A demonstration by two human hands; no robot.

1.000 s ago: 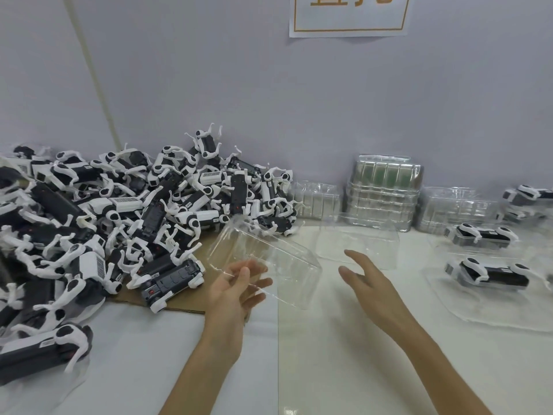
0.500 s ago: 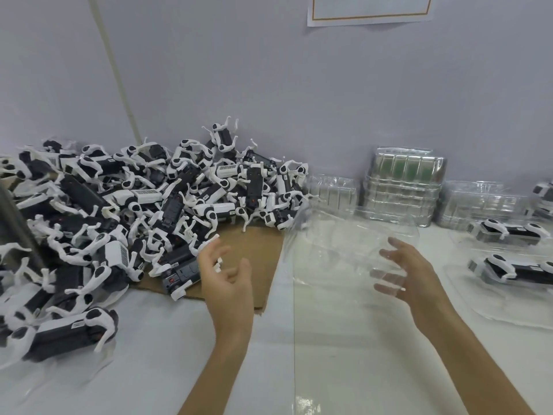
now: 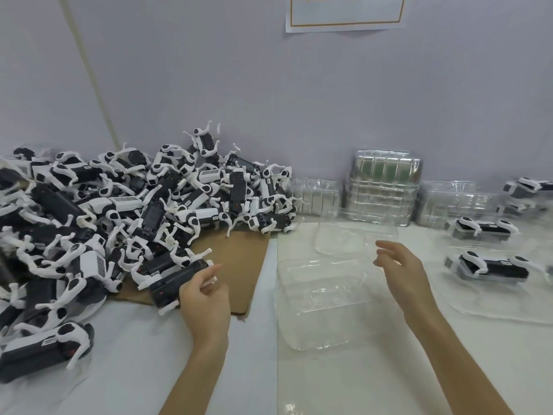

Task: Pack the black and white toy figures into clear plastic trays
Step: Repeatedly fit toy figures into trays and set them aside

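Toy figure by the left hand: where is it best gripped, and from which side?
Probably take the toy figure round its black body, between the thin white legs, from the right, where the left hand is: that end lies free on the cardboard.

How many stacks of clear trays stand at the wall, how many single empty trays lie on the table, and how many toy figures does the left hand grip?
Stacks of clear trays: 3
Single empty trays: 2
Toy figure in left hand: 1
Total: 6
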